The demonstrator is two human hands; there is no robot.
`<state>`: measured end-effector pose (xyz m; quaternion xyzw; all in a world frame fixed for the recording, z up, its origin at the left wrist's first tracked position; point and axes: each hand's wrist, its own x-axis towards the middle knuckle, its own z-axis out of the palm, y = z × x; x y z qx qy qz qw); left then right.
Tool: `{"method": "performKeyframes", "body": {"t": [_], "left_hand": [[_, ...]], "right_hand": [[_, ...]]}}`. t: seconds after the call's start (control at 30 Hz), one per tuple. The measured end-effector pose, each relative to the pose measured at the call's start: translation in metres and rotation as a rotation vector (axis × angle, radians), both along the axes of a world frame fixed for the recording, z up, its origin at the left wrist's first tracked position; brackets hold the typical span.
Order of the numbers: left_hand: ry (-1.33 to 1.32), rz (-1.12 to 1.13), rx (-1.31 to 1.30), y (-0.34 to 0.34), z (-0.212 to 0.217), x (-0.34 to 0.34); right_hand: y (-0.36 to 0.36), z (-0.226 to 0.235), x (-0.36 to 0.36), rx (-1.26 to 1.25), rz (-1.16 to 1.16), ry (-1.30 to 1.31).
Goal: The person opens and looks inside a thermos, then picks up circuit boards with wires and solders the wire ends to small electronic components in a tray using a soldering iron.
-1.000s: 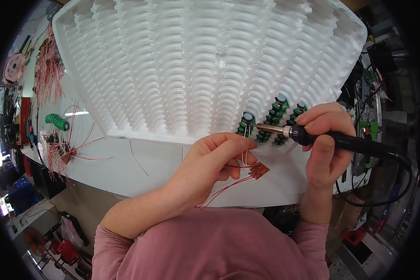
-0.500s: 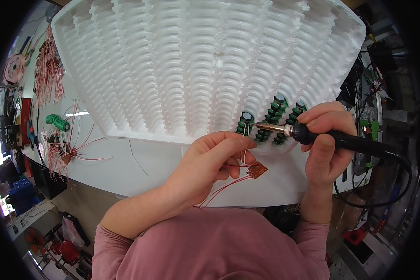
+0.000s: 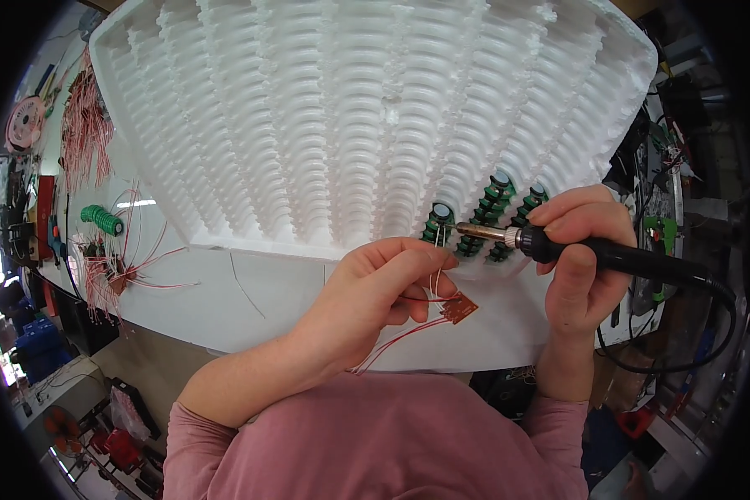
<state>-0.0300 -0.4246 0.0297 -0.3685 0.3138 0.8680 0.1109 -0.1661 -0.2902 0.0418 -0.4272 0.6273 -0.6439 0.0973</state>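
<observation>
My right hand (image 3: 587,246) grips the black handle of a soldering iron (image 3: 550,243). The iron's metal tip points left and meets, or nearly meets, the wire ends at a round silver-topped component (image 3: 441,212) in the foam tray (image 3: 267,252). Between the thumb and fingers of my left hand (image 3: 392,279) are thin white wires (image 3: 436,279), pinched just below that component. A small brown circuit board (image 3: 459,308) hangs from these wires, with red wires trailing off its left side. Whether the tip touches metal is too small to tell.
More green-and-black components (image 3: 493,200) sit in the tray's right grooves. At the left lie a green coil (image 3: 102,219), wired boards (image 3: 108,271) and a bundle of red wires (image 3: 87,125). The iron's black cable (image 3: 717,333) loops at the right. A loose wire (image 3: 246,287) lies on the white table.
Both hands stay almost still, wires pinched and iron tip at the same component. The tray and the components in it have shifted very slightly in the picture.
</observation>
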Motion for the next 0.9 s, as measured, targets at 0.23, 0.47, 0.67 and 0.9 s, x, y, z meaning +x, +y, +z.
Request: {"method": "performKeyframes", "body": {"t": [0.23, 0.47, 0.67, 0.9], "left_hand": [[-0.006, -0.003, 0.004, -0.0015, -0.0005, -0.0001], [-0.012, -0.014, 0.001, -0.0016, -0.0001, -0.0005], [-0.012, -0.013, 0.006, -0.0016, 0.0003, -0.001], [-0.016, 0.018, 0.019, -0.0009, 0.0011, -0.001]], "right_hand": [[-0.0009, -0.0014, -0.0006, 0.002, -0.003, -0.006], [-0.0013, -0.0016, -0.0009, -0.021, -0.014, -0.012], [0.0001, -0.0007, -0.0015, 0.018, -0.003, 0.001], [-0.0012, -0.0018, -0.0017, -0.027, -0.019, -0.019]]}}
